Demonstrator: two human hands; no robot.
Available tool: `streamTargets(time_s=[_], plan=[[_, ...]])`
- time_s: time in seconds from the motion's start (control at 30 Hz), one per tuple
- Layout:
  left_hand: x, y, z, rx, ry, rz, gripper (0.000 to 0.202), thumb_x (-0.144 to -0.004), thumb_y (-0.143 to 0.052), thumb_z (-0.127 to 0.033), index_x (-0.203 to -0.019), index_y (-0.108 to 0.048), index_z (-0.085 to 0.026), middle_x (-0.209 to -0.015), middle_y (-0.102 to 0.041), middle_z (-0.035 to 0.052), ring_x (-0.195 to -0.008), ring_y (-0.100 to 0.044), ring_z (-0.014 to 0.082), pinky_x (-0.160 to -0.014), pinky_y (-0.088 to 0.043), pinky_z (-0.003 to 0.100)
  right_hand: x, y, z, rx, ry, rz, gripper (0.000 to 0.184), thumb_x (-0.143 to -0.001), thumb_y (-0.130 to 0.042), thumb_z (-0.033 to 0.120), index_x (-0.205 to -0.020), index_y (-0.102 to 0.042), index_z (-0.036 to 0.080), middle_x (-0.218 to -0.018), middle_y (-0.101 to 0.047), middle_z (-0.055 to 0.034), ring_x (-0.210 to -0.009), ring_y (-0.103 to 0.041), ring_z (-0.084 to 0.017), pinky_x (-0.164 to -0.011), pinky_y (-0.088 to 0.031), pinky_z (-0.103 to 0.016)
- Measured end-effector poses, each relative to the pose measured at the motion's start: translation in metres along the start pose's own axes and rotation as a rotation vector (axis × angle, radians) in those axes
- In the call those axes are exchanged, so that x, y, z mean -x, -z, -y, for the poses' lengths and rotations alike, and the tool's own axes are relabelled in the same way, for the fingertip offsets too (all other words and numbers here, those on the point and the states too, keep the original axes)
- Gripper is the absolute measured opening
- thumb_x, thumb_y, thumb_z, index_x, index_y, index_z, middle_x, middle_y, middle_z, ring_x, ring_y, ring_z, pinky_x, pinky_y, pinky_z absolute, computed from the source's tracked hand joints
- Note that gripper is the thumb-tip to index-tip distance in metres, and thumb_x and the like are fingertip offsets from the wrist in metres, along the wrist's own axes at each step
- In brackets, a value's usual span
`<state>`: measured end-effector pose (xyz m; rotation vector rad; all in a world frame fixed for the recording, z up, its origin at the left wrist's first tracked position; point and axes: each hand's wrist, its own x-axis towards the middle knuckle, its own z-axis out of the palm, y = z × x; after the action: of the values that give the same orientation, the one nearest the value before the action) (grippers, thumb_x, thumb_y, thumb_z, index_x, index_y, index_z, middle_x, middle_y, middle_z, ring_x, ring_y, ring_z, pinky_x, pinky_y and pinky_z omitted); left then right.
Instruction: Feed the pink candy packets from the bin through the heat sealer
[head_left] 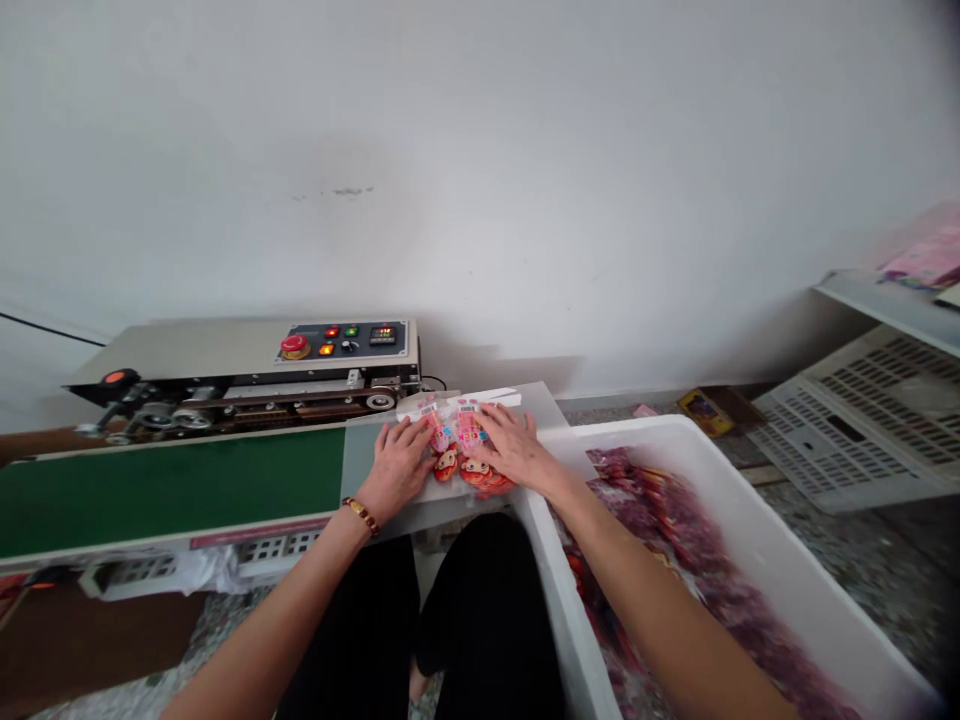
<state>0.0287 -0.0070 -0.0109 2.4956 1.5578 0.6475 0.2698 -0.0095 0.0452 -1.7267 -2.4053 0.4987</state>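
Plain white wall at the back, a bit scuffed. Left hand (401, 462) and right hand (514, 445) both lie flat with fingers spread, gripping nothing, just pressing on the packets (459, 445) between them. They're glossy clear plastic with pink print, cartoon faces and white barcode stickers, text too small to read. Under them is a smooth grey plate (360, 455). Left of the fingers runs a matte green belt (172, 490), and to the right sits a white plastic tub (750, 560).
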Motion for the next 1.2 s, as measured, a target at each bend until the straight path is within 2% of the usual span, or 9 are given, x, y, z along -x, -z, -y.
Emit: streamTargets(time_s=[0.13,0.23,0.33,0.53,0.7,0.83,0.97,1.07,1.2], plan=[[-0.009,-0.002,0.0,0.066,-0.023,-0.038,0.037,-0.101,-0.045,-0.03,-0.133,-0.061,-0.02,-0.142,-0.062,0.0147,-0.133,-0.057,0.0272,-0.119,-0.038,0.053,-0.005,0.014,0.007,0.079,0.023,0.003,0.058,-0.1,-0.05,0.056,-0.147,-0.052,0.023,-0.164,-0.036,-0.0151,-0.152,-0.027,-0.038,-0.119,-0.017,-0.072],[-0.012,-0.007,-0.004,0.022,-0.057,-0.001,0.04,-0.099,-0.05,-0.031,-0.136,-0.059,-0.017,-0.147,-0.057,0.0163,-0.137,-0.053,0.0298,-0.119,-0.038,0.054,-0.009,0.015,0.009,0.151,0.077,0.005,0.054,-0.101,-0.049,0.049,-0.149,-0.052,0.024,-0.164,-0.038,-0.0129,-0.153,-0.026,-0.038,-0.12,-0.014,-0.072],[-0.009,-0.006,0.005,-0.019,-0.075,0.014,0.043,-0.097,-0.052,-0.027,-0.139,-0.057,-0.018,-0.148,-0.057,0.0166,-0.141,-0.05,0.0299,-0.121,-0.035,0.056,-0.012,0.01,0.01,0.183,0.106,0.019,0.053,-0.102,-0.047,0.046,-0.151,-0.05,0.025,-0.162,-0.042,-0.0112,-0.151,-0.03,-0.037,-0.121,-0.011,-0.072],[-0.001,0.015,0.042,0.005,-0.129,0.087,0.044,-0.098,-0.051,-0.027,-0.14,-0.057,-0.017,-0.147,-0.057,0.0162,-0.141,-0.049,0.0311,-0.122,-0.034,0.059,-0.017,0.008,0.019,0.2,0.132,0.031,0.051,-0.102,-0.047,0.049,-0.149,-0.053,0.027,-0.16,-0.044,-0.0106,-0.149,-0.035,-0.037,-0.12,-0.01,-0.073],[0.008,0.032,0.068,0.027,-0.129,0.116,0.045,-0.099,-0.048,-0.032,-0.142,-0.055,-0.019,-0.149,-0.056,0.0154,-0.14,-0.051,0.029,-0.122,-0.035,0.056,-0.038,0.002,0.035,0.217,0.205,0.049,0.049,-0.101,-0.051,0.05,-0.144,-0.057,0.027,-0.156,-0.051,-0.0107,-0.146,-0.039,-0.037,-0.12,-0.006,-0.074],[0.026,0.051,0.104,-0.005,-0.099,0.138,0.047,-0.098,-0.047,-0.038,-0.139,-0.058,-0.017,-0.15,-0.055,0.0165,-0.138,-0.053,0.0289,-0.12,-0.039,0.053,-0.057,-0.009,0.049,0.225,0.242,0.087,0.051,-0.098,-0.055,0.052,-0.143,-0.058,0.028,-0.155,-0.052,-0.0097,-0.145,-0.04,-0.037,-0.121,-0.006,-0.072],[0.043,0.07,0.13,-0.122,0.026,0.061,0.041,-0.097,-0.044,-0.037,-0.129,-0.065,-0.021,-0.144,-0.061,0.0149,-0.134,-0.055,0.0341,-0.118,-0.033,0.065,-0.062,-0.014,0.056,0.197,0.257,0.04,0.049,-0.1,-0.053,0.051,-0.143,-0.057,0.029,-0.156,-0.051,-0.0089,-0.146,-0.038,-0.035,-0.122,-0.007,-0.071],[0.038,0.065,0.106,-0.136,0.059,-0.068,0.035,-0.097,-0.044,-0.031,-0.121,-0.067,-0.021,-0.134,-0.068,0.0142,-0.128,-0.06,0.0323,-0.119,-0.031,0.065,-0.054,-0.008,0.052,0.201,0.261,-0.001,0.041,-0.103,-0.048,0.043,-0.139,-0.06,0.027,-0.154,-0.053,-0.0091,-0.146,-0.039,-0.034,-0.12,-0.006,-0.073],[0.008,0.029,0.035,0.035,-0.105,-0.036,0.036,-0.099,-0.044,-0.025,-0.129,-0.063,-0.018,-0.134,-0.068,0.0135,-0.128,-0.061,0.0244,-0.121,-0.036,0.05,-0.035,0.002,0.037,0.241,0.209,-0.039,0.039,-0.105,-0.042,0.035,-0.137,-0.062,0.023,-0.151,-0.055,-0.0101,-0.146,-0.038,-0.035,-0.119,-0.004,-0.074]])
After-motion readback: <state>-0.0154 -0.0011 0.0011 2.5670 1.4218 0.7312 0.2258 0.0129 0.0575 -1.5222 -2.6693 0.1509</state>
